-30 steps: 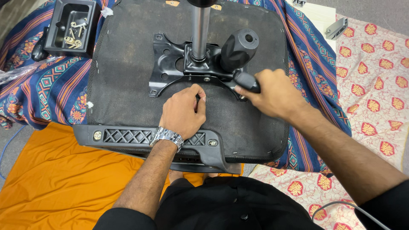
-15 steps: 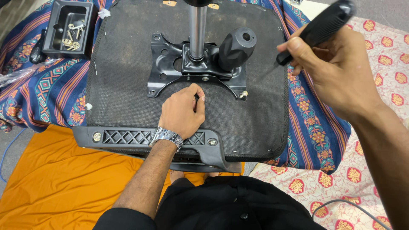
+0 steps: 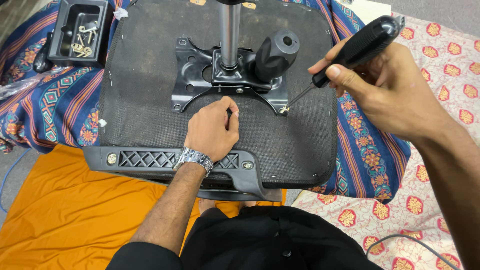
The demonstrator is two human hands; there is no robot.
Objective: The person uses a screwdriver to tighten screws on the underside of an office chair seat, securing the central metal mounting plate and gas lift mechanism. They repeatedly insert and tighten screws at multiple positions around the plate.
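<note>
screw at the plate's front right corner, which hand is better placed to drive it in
Right. The right hand already holds the black-handled screwdriver with its tip on the brass screw in the black metal mounting plate. The left hand rests fisted on the black fabric seat base.

Black-handled screwdriver tilted, tip seemingly on the plate's corner screw.

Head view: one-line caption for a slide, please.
Right hand sets a screwdriver tip on a screw in an upturned chair seat's bracket; left hand steadies the seat.
</note>
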